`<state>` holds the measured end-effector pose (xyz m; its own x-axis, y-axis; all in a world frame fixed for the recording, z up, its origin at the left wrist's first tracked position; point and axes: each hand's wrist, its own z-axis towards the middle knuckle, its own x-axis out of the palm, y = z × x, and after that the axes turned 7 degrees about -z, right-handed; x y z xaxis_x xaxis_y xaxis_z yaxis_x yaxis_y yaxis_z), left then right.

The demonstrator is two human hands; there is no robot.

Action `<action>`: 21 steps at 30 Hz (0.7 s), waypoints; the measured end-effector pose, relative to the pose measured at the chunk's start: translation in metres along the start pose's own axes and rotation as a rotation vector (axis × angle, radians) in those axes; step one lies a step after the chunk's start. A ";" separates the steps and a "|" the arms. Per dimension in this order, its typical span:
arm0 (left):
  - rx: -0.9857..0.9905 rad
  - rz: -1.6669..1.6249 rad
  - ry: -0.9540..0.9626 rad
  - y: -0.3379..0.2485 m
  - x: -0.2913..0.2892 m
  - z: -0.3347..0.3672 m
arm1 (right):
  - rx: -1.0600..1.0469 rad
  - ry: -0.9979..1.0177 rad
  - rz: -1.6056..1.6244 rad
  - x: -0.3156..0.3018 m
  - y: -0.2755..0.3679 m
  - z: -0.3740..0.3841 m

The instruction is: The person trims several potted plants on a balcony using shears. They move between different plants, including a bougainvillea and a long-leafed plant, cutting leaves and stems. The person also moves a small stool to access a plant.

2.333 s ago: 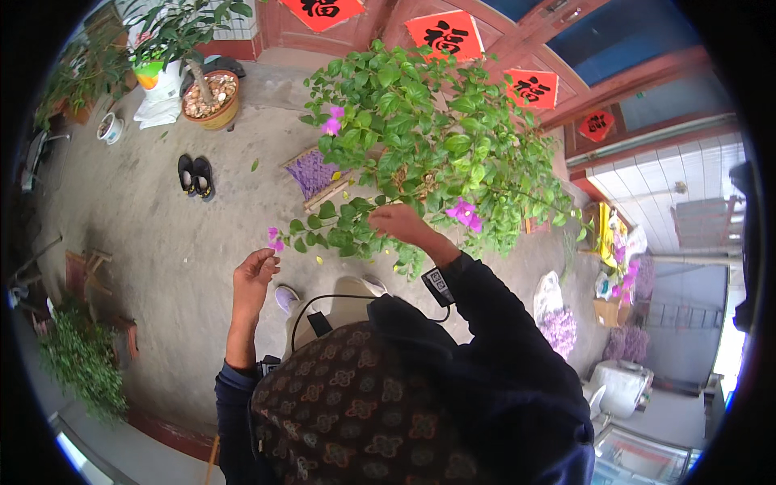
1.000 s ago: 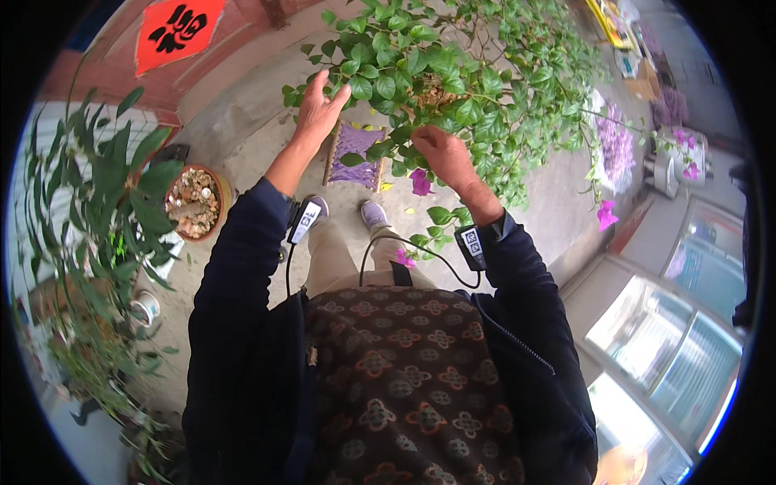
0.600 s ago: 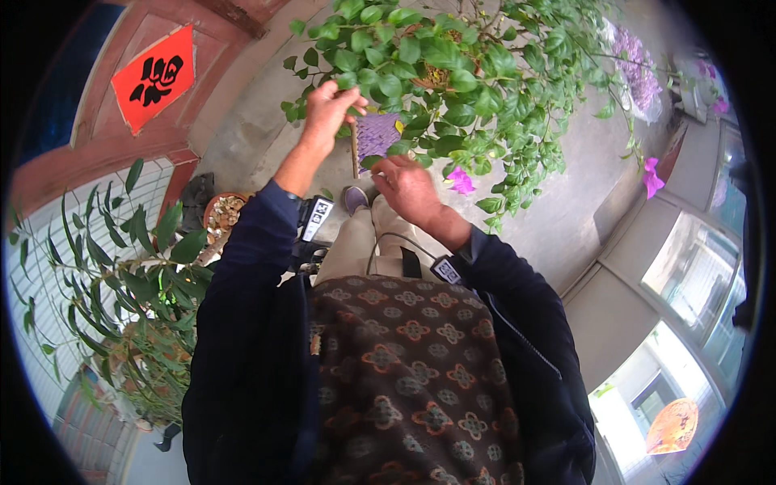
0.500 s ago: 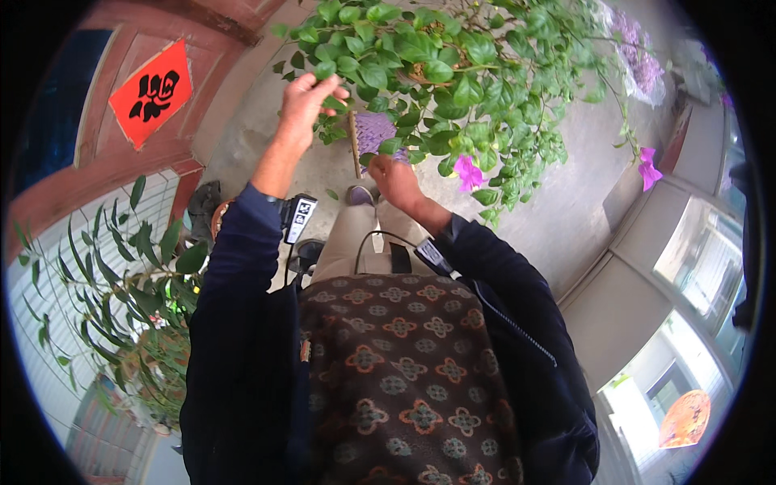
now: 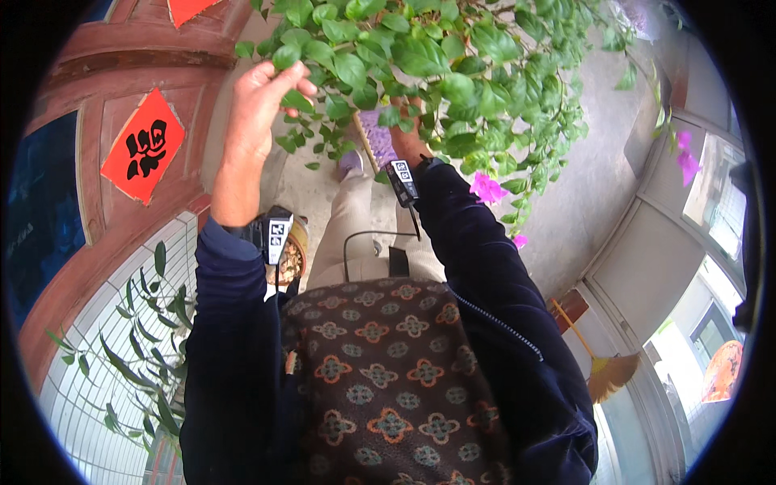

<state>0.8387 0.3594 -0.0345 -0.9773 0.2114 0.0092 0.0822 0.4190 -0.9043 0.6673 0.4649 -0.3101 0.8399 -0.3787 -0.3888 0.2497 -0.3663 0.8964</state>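
A leafy green plant [image 5: 461, 89] with magenta flowers [image 5: 487, 188] spreads across the top of the view. My left hand [image 5: 257, 101] is at its left edge, fingers bent and closed about a leaf [image 5: 298, 101]. Another leaf lies against the fingertips. My right hand [image 5: 406, 125] reaches up in among the foliage right of the middle; leaves cover its fingers, so its grip and anything in it are hidden. Just left of that hand, below the leaves, shows a lilac-patterned surface [image 5: 376, 136] with a light wooden edge.
Small boxes with cables sit on my left wrist [image 5: 276, 234] and right wrist [image 5: 402, 182]. A round pot [image 5: 293, 255] stands beside my left leg. Reddish wooden doors [image 5: 85, 61] and a slender-leaved plant [image 5: 145, 356] are at left. A broom [image 5: 610, 376] leans at right.
Both hands have moved up in the view, the left also leftward, its fingers closing at a leaf. My right hand has gone in behind leaves. The view has shifted; the broom and pot now show.
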 end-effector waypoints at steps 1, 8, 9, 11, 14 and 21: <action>0.017 0.020 0.005 0.001 -0.001 0.000 | 0.035 0.019 -0.001 -0.002 0.001 0.002; -0.024 0.164 0.129 0.036 0.009 -0.018 | 0.190 0.136 0.200 -0.019 0.013 -0.002; -0.076 0.203 0.146 0.043 0.009 -0.019 | 0.207 0.152 0.221 -0.020 0.015 -0.002; -0.036 0.200 0.134 0.054 0.007 -0.023 | 0.228 0.179 0.250 -0.023 0.017 -0.003; -0.011 0.229 0.184 0.064 0.001 -0.022 | 0.252 0.212 0.277 -0.023 0.018 -0.005; -0.041 0.218 0.297 0.062 0.010 -0.025 | 0.282 0.309 0.439 -0.019 0.018 -0.012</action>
<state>0.8389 0.4094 -0.0794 -0.8372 0.5443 -0.0533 0.2962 0.3695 -0.8808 0.6616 0.4751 -0.2839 0.9471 -0.2966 0.1222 -0.2535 -0.4586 0.8517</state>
